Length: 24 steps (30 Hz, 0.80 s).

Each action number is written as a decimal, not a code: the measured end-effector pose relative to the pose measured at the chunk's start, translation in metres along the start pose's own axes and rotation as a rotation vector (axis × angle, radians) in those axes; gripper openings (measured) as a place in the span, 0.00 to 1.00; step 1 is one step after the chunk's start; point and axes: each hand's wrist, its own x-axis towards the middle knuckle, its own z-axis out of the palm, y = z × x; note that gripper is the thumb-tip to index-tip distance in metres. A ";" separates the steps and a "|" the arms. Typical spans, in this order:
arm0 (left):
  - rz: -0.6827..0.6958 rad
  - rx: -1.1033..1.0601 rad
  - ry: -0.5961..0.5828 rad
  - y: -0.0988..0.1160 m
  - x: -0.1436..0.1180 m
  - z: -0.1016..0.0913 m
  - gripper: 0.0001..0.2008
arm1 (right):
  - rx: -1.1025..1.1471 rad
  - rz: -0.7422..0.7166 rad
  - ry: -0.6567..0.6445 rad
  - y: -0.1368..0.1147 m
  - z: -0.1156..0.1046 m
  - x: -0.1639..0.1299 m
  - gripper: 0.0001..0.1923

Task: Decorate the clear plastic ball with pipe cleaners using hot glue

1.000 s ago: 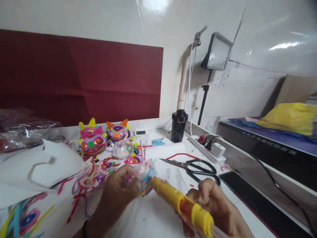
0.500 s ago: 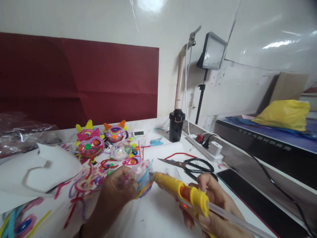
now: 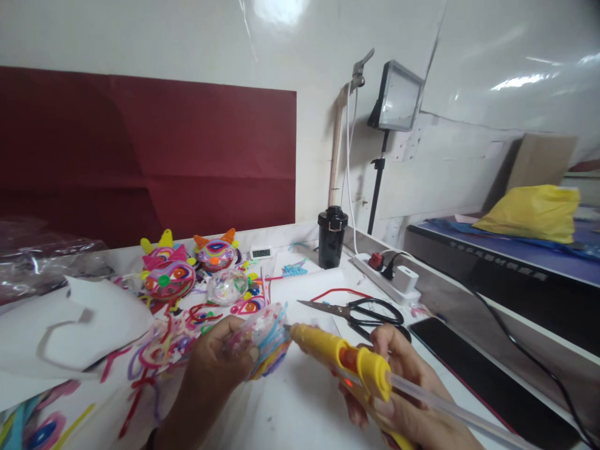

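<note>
Pinched in my left hand (image 3: 218, 356) is a clear plastic ball (image 3: 265, 344) with light blue, yellow and purple strips along its right side. My right hand (image 3: 407, 387) is wrapped round a yellow hot glue gun (image 3: 344, 356), whose small orange light glows. Out of the gun's back end runs a translucent glue stick (image 3: 435, 397). The gun's nozzle points left and is right at the ball's striped side; whether it touches I cannot tell. Beyond the gun lie black-handled scissors (image 3: 370, 311) and a red strip (image 3: 342, 291).
Decorated balls with ears (image 3: 216, 251) and another clear ball (image 3: 227, 286) stand at the back left among coloured strips. White paper (image 3: 94, 325) lies left. A black cup (image 3: 332, 237), power strip (image 3: 382, 275) and phone (image 3: 487, 375) are on the right, with a black cable beyond.
The ball has turned slightly, showing more of its striped side. The glue gun's nozzle stays close beside it, and the whole view has shifted a little.
</note>
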 end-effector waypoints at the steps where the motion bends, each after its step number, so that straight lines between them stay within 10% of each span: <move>1: 0.002 -0.004 -0.014 0.000 0.001 -0.001 0.05 | 0.007 0.003 -0.005 0.000 0.000 0.000 0.25; 24: 0.017 0.010 0.037 0.013 -0.009 0.008 0.05 | 0.271 0.105 -0.099 0.000 0.009 0.006 0.34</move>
